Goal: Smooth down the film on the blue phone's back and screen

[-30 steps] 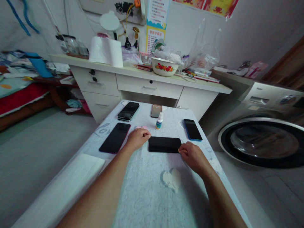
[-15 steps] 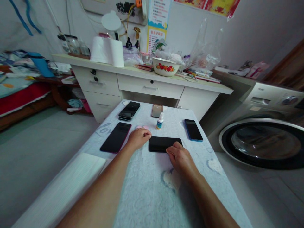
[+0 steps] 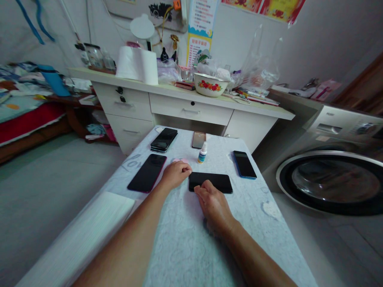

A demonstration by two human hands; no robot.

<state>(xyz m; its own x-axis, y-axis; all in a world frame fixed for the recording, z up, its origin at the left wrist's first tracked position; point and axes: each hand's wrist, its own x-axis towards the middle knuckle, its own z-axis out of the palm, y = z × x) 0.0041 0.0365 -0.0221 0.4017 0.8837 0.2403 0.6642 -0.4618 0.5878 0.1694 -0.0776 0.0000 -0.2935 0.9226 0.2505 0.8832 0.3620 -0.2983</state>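
Observation:
A black smartphone [image 3: 215, 182] lies sideways on the cloth, screen up. My left hand [image 3: 177, 174] is closed at its left end, curled fingers on the upper left corner. Over the phone's lower left edge is my right hand [image 3: 211, 199], closed in a pinch; what its fingertips hold, if anything, is too small to make out. Just behind the phone stands a small white spray bottle [image 3: 202, 153] with a blue and yellow label. A pink item [image 3: 180, 160] shows partly behind my left hand. To the left lies a larger dark phone [image 3: 147, 173] with a pinkish-red edge.
Stacked phones [image 3: 164, 139] sit at the far left of the table. A phone with a blue edge [image 3: 244, 164] lies at right, a brownish phone or case [image 3: 199, 140] at the back. White sheets [image 3: 86, 235] line the left edge. A washing machine [image 3: 332, 159] stands right.
My right hand has slid left along the phone's near edge, from its right part to its left part. My left hand stays at the phone's left end.

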